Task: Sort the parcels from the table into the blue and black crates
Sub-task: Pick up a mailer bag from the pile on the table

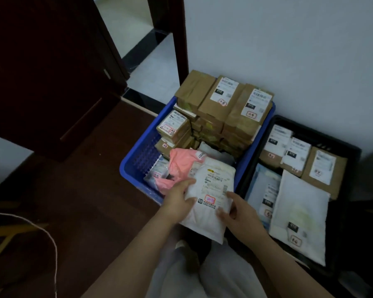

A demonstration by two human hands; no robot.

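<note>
A white padded parcel [211,190] with a shipping label hangs over the near rim of the blue crate [138,160]. My left hand [179,198] grips its left edge, thumb on top. My right hand [239,211] pinches its lower right edge. Inside the blue crate, brown cardboard parcels [220,108] are stacked high at the back, with a pink bag [181,162] at the front. The black crate [342,147] to the right holds brown boxes [323,166] and a white flat mailer [299,214].
Both crates stand on a dark red floor against a white wall [289,50]. A dark wooden door [41,72] stands open at the left. A white cable [50,244] curves across the floor at lower left. My legs show at the bottom.
</note>
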